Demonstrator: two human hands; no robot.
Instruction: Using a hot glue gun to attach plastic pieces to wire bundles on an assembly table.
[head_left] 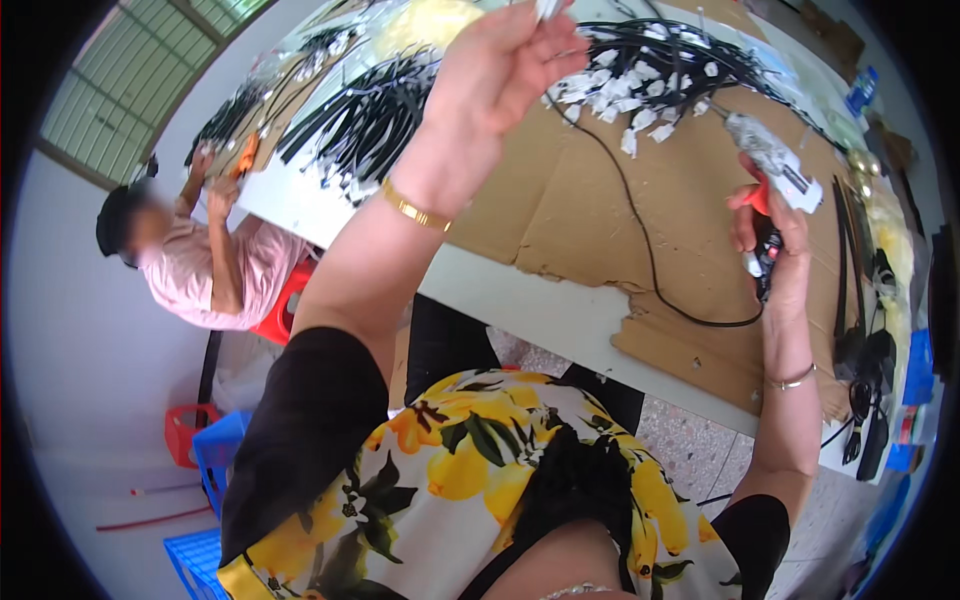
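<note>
My right hand (785, 235) is wrapped round a glue gun (775, 160) with a pale, grimy body, a red trigger and a black handle. Its nozzle points up and left, toward a heap of black cables with white connectors (640, 85). At the top edge my left hand (505, 65) is raised over the far part of the table, fingers pinching a small white piece (548, 8) that the frame partly cuts off. Left of that forearm lies a bundle of black cables (355, 125).
Brown cardboard (560, 200) covers much of the white table (530, 295). A thin black cord (640, 250) loops across it. On the left a co-worker in pink (220, 270) sits holding an orange-handled tool (248, 153). Black adapters (875, 370) and a blue bottle (862, 90) stand right.
</note>
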